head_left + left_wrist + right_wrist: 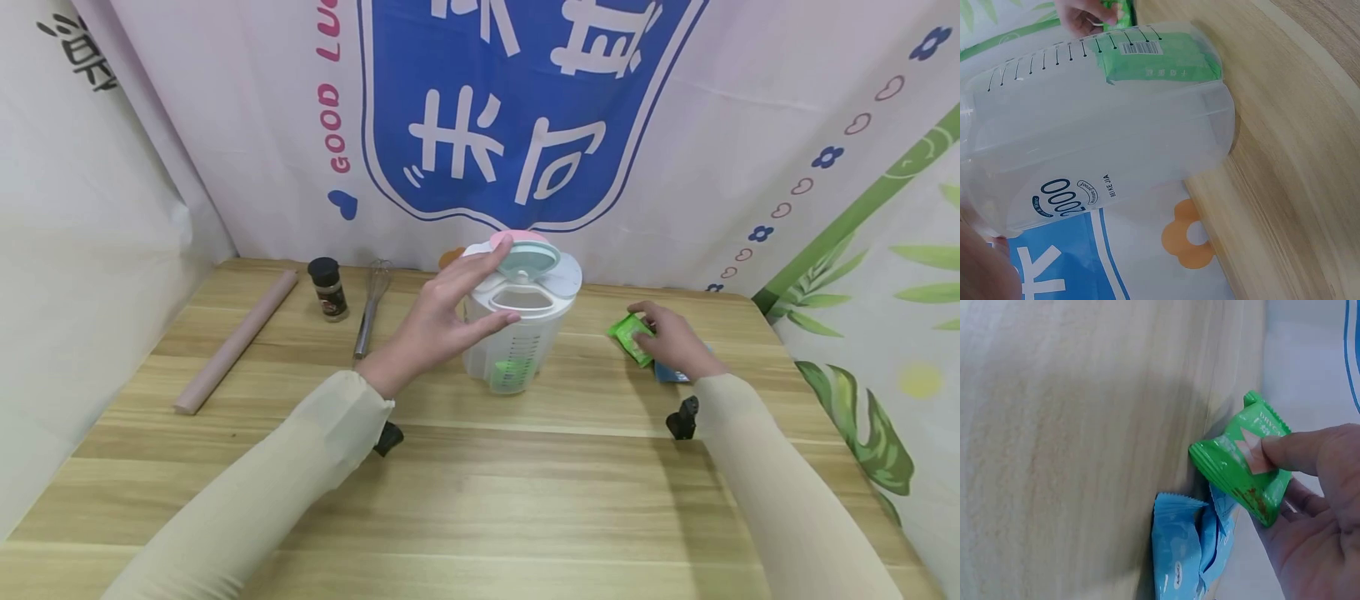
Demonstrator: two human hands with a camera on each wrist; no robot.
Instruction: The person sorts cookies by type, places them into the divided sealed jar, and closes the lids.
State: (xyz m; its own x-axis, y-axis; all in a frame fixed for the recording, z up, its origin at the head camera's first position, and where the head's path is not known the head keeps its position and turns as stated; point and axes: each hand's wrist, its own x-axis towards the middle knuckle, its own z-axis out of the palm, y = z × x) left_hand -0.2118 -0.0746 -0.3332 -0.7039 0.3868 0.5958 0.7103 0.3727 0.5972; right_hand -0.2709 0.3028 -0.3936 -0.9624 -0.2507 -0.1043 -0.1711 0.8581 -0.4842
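I see smooth, translucent plastic on the container (521,358) mid-frame, shiny metal on the whisk (366,329) and a matt rod (238,342) at left, wood grain on the table (525,517) below; glossy film wraps the green packet (1229,456) at right.

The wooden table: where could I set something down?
Widest is the near middle of the table, between left sleeve and right sleeve. Another lies between the pink rod and left sleeve. It's crowded around the clear container, the left hand at its top, and where the right hand pinches a green packet by blue packets.
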